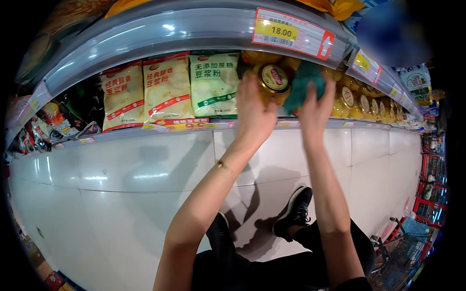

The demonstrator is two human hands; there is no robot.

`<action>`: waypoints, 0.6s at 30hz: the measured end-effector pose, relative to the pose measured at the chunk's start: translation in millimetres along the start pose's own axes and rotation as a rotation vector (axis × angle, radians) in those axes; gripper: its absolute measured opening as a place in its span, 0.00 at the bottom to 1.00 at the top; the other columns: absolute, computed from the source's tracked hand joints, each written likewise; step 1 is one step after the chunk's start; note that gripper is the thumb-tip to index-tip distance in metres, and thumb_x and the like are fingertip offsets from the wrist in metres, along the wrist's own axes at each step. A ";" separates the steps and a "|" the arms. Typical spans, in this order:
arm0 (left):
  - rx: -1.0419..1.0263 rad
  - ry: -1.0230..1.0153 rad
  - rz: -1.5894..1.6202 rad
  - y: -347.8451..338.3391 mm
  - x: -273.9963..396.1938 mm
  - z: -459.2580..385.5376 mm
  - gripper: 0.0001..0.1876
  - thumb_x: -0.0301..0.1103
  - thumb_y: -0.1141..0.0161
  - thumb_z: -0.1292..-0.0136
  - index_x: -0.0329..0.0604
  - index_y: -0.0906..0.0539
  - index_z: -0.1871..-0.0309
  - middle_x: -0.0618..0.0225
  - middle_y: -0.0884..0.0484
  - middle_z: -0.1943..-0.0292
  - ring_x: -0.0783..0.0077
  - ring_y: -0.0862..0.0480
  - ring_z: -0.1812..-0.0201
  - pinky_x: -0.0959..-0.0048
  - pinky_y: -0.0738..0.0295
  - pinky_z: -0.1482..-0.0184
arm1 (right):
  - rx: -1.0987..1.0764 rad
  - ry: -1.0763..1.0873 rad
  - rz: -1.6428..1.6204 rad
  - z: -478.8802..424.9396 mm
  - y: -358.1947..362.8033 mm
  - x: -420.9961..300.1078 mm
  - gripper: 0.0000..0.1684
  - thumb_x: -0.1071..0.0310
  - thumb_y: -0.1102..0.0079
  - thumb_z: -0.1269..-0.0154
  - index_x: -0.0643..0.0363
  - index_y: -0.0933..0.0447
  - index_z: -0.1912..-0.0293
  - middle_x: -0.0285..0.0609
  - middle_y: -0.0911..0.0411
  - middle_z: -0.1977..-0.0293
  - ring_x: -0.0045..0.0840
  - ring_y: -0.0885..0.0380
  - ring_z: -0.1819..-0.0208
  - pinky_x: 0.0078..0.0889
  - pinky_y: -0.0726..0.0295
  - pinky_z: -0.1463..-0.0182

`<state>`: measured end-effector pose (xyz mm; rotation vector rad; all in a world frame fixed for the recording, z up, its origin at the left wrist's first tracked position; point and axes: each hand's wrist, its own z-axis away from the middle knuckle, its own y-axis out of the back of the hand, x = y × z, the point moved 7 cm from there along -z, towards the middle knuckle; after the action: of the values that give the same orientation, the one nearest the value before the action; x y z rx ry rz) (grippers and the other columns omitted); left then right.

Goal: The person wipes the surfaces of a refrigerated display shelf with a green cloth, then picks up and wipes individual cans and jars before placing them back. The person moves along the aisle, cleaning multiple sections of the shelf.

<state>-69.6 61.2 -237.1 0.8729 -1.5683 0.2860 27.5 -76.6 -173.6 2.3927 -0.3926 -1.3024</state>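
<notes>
My left hand [256,111] is wrapped around a glass jar [273,82] of yellow contents, its gold-rimmed lid tilted towards me. That jar is at the front of the lower shelf. A dark green cloth [305,85] is in my right hand [316,111], just right of the jar. Parts of the cloth hide the jars behind it. More yellow jars [346,98] run along the shelf to the right of my right hand. To the left of my left hand stands a pale green bag of soy milk powder [214,85].
Two cream bags of soy milk powder [166,89] stand further left. A grey upper shelf edge [174,29] with a price tag [293,32] overhangs the jars. Pale floor tiles [145,174] lie below, with my black shoe [296,211]. A wire shopping cart [400,251] is at lower right.
</notes>
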 end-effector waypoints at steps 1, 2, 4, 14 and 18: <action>-0.057 -0.077 -0.085 -4.9 9.8 -8.4 0.44 0.25 0.35 0.44 0.26 0.44 0.25 0.40 0.36 0.30 0.36 0.39 0.26 0.50 0.42 0.24 | 0.002 -0.070 -0.041 -23.7 -10.2 -5.8 0.23 0.70 0.47 0.26 0.64 0.30 0.35 0.55 0.25 0.45 0.48 0.27 0.42 0.44 0.32 0.35; -0.073 -0.149 -0.175 -10.0 17.7 -10.4 0.48 0.25 0.29 0.48 0.28 0.44 0.25 0.41 0.36 0.29 0.37 0.37 0.28 0.49 0.37 0.27 | -0.213 -0.054 -0.028 -47.4 -29.2 -5.3 0.25 0.62 0.47 0.26 0.65 0.28 0.36 0.58 0.25 0.39 0.51 0.27 0.39 0.43 0.33 0.34; -0.159 -0.171 -0.283 -24.2 20.3 -13.5 0.50 0.26 0.25 0.51 0.28 0.42 0.25 0.41 0.35 0.29 0.39 0.35 0.29 0.53 0.35 0.28 | -0.558 -0.184 0.109 -56.0 -65.6 33.0 0.29 0.52 0.49 0.25 0.64 0.26 0.36 0.60 0.31 0.31 0.52 0.31 0.33 0.43 0.34 0.32; -0.161 -0.308 -0.489 -16.2 -1.1 -14.9 0.49 0.19 0.32 0.53 0.31 0.42 0.24 0.45 0.26 0.38 0.41 0.30 0.34 0.57 0.29 0.33 | -0.056 -0.362 -0.210 84.7 -19.8 45.8 0.20 0.75 0.38 0.33 0.69 0.31 0.44 0.54 0.24 0.52 0.37 0.25 0.51 0.36 0.26 0.40; -0.251 0.035 -0.098 3.2 -24.2 -53.4 0.48 0.25 0.31 0.49 0.32 0.42 0.23 0.47 0.26 0.37 0.48 0.26 0.35 0.61 0.29 0.33 | -0.010 -0.111 -0.332 5.4 -6.3 -4.7 0.22 0.72 0.41 0.30 0.67 0.31 0.39 0.49 0.24 0.51 0.33 0.24 0.49 0.33 0.26 0.40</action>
<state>-33.1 106.1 -247.3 0.7416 -1.4862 0.0326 20.8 -70.2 -175.7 2.4582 -0.0155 -1.5777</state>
